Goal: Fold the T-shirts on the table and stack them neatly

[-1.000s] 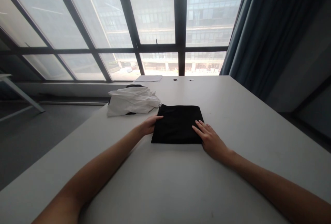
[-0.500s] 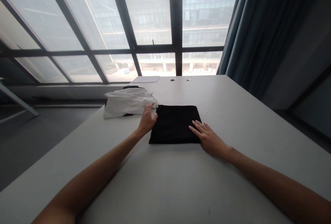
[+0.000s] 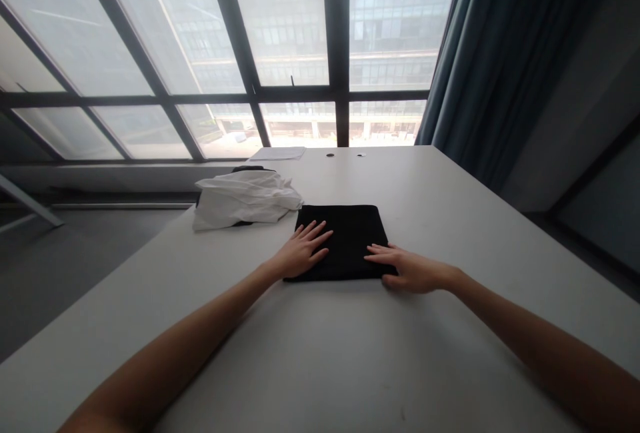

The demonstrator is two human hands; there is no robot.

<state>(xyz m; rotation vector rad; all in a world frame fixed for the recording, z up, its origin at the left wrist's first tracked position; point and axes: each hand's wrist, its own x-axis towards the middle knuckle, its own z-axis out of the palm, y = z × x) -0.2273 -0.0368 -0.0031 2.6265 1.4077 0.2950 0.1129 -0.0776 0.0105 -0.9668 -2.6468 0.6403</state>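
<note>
1. A folded black cloth (image 3: 347, 233) lay flat on a white table (image 3: 320, 346), under the fingers of 2 hands.
2. The left hand (image 3: 297, 253) lay across the cloth's left part, fingers spread wide. 0.5 s earlier it had been at the left edge, by the white cloth (image 3: 247, 196); it had since come onto the top.
3. The right hand (image 3: 407, 270) had turned slightly. Its fingers lay long and fairly close together over the right edge, thumb apart at the near corner, with no grip showing.
4. With that change, the cloth seemed to be held flat from 2 sides.
5. No container could be made out. Beyond and left of the left fingertips, the rumpled white cloth partly covered a dark item (image 3: 253, 168); whether it touched the black cloth was unclear.
6. Farther beyond those fingertips lay pale sheets (image 3: 280, 153). Well beyond the right fingers hung a blue curtain (image 3: 465, 86).
</note>
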